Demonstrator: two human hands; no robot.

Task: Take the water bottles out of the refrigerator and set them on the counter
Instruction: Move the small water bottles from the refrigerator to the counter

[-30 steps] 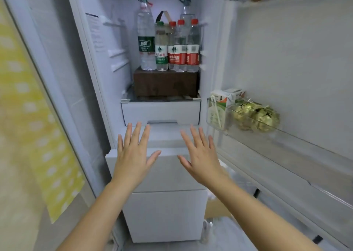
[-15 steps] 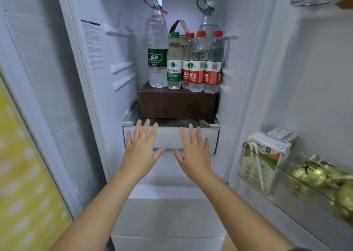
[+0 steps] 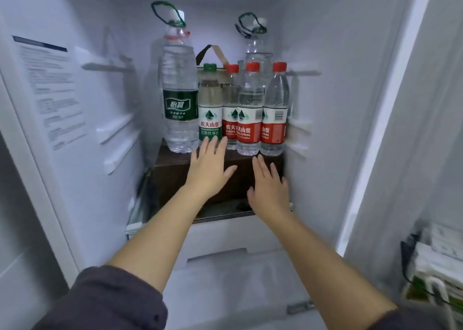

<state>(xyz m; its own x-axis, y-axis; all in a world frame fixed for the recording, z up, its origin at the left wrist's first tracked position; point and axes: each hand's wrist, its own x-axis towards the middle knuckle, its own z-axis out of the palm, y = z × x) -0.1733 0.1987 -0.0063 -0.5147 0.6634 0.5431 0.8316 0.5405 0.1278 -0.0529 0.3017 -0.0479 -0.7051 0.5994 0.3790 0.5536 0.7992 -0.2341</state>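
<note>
In the head view we look into the refrigerator (image 3: 325, 134), where the water bottles all stand upright on a brown box (image 3: 172, 179) that sits on a shelf. At the left of the row is a large green-labelled bottle (image 3: 179, 91) with a cord loop at its neck. Just beside it on the right stands a small green-capped bottle (image 3: 210, 109). Next come three red-capped bottles (image 3: 249, 121), packed close together, touching or nearly so. A second large bottle (image 3: 258, 53), also with a loop on top, stands behind the red caps. A bag (image 3: 213, 51) with a tan handle shows behind the green cap.

We see the left hand (image 3: 210, 165) stretched forward, back of the hand up, fingers straight and spread wide, holding nothing. Its fingertips overlap the foot of the green-capped bottle, though we cannot tell whether they touch it. The right hand (image 3: 269, 186) is likewise flat with straight fingers and holds nothing. It lies in front of the box face, its fingertips just below the rightmost red-capped bottle and apart from it. Dark sleeves (image 3: 112, 299) cover the arms near the bottom edge.

A printed sheet (image 3: 47, 91) is stuck on the left inner wall. Below the shelf we see a white drawer (image 3: 225, 234). At the lower right, a door shelf (image 3: 407, 254) holds a carton (image 3: 441, 257), which is blurred.
</note>
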